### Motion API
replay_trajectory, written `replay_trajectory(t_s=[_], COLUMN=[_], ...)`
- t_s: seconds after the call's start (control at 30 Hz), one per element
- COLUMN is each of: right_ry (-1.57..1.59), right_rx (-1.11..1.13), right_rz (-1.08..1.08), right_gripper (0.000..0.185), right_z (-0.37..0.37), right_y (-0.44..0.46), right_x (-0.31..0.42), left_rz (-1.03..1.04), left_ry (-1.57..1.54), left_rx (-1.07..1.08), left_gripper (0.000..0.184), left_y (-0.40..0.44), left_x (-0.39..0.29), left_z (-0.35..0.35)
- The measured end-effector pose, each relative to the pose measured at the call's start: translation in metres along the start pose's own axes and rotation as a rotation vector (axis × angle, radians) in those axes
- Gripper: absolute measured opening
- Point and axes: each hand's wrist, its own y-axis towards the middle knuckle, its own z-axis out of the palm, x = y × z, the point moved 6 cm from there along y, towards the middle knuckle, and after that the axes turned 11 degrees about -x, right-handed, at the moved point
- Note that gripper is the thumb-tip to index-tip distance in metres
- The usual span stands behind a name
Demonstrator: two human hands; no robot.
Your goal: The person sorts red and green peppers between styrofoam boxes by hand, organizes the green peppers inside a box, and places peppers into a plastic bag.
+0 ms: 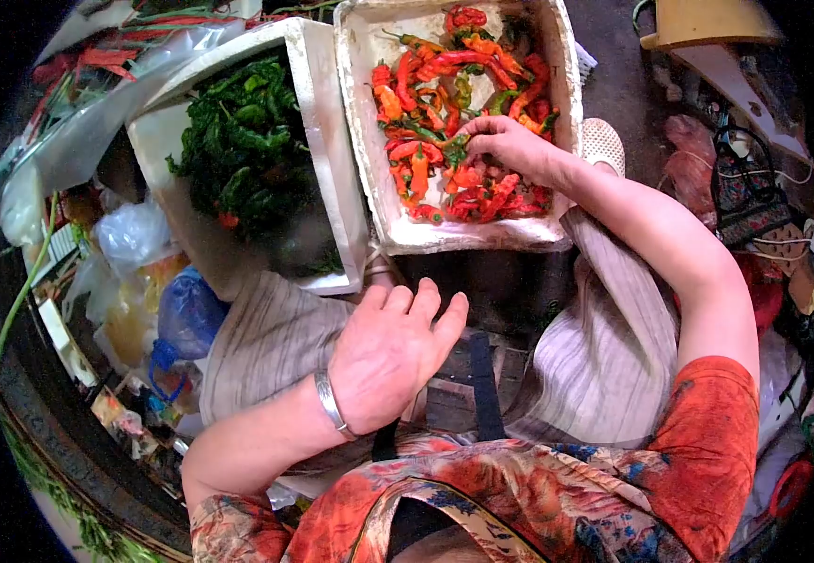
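My right hand (506,145) reaches into a white foam box (567,122) of mostly red and orange chili peppers (416,174). Thumb and fingers are pinched together on a green-and-orange chili pepper (437,140); the fingertips partly cover its end. My left hand (393,342) hovers over my lap, palm down and holding nothing, its fingers spread a little; a silver bracelet (329,402) circles that wrist. Left of the red peppers, a second white foam box (322,122), tilted, contains a heap of dark green peppers (243,141).
Clear and blue plastic bags (191,310) crowd the left side, below a plastic sheet (88,131). At the right lie a patterned bag (750,192), cords and a pinkish bag (689,159). A white perforated shoe (602,141) stands beside the pepper box.
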Motion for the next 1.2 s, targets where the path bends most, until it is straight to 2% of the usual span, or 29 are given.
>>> replay_trajectory(t_s=[0.1, 0.13, 0.27, 0.33, 0.37, 0.57, 0.63, 0.7, 0.83, 0.9, 0.93, 0.97, 1.0, 1.03, 1.13, 1.2], right_ry=[0.091, 0.108, 0.116, 0.122, 0.121, 0.053, 0.02, 0.037, -0.176, -0.788, -0.875, -1.042, -1.26, -1.5, -1.566, -1.592], right_rx=[-0.024, -0.05, -0.044, 0.012, 0.013, -0.031, -0.08, -0.098, -0.253, -0.149, -0.046, 0.012, 0.231, 0.296, 0.333, 0.258], right_rz=[0.028, 0.02, 0.036, 0.034, 0.033, -0.137, -0.3, -0.312, -0.425, -0.529, -0.52, -0.407, -0.334, -0.195, -0.191, -0.133], right_gripper=[0.019, 0.033, 0.033, 0.018, 0.018, 0.015, 0.019, 0.033, 0.032, 0.035, 0.035, 0.028, 0.028, 0.025, 0.022, 0.02], right_z=[0.0, -0.001, -0.001, 0.003, 0.003, -0.014, -0.021, -0.023, -0.045, -0.039, -0.027, -0.019, -0.012, -0.005, 0.0, 0.0], right_y=[-0.006, -0.007, -0.004, -0.003, -0.003, 0.007, 0.011, 0.004, 0.016, 0.012, 0.0, -0.013, -0.008, -0.02, -0.036, -0.029], right_x=[0.008, 0.007, 0.006, 0.008, 0.008, 0.03, 0.046, 0.062, 0.053, 0.044, 0.039, 0.027, -0.001, -0.01, -0.03, -0.029], left_rz=[-0.005, -0.005, -0.007, -0.005, -0.003, -0.01, -0.01, -0.016, -0.019, -0.028, -0.028, 0.006, 0.039, 0.038, 0.045, -0.019], left_ry=[-0.002, -0.002, 0.0, 0.003, 0.007, -0.005, -0.012, -0.019, -0.017, -0.027, -0.029, -0.007, 0.017, 0.015, 0.032, -0.025], left_rx=[0.008, 0.008, -0.002, -0.005, -0.005, 0.008, 0.013, 0.024, 0.031, 0.033, 0.035, -0.031, -0.098, -0.098, -0.09, 0.017], left_gripper=[0.046, 0.046, 0.045, 0.045, 0.045, 0.047, 0.047, 0.047, 0.048, 0.049, 0.049, 0.049, 0.05, 0.05, 0.049, 0.052], left_y=[0.001, 0.001, 0.001, 0.001, 0.0, -0.001, -0.001, -0.001, -0.001, -0.002, -0.002, -0.003, -0.003, -0.003, -0.003, -0.003], left_x=[0.0, 0.0, 0.001, 0.001, 0.001, 0.001, 0.001, 0.001, 0.001, 0.002, 0.002, 0.002, 0.0, 0.001, 0.0, 0.0], left_z=[0.0, 0.0, 0.0, -0.001, -0.001, -0.001, -0.001, -0.001, -0.001, -0.001, 0.001, 0.0, -0.002, -0.002, -0.004, -0.001])
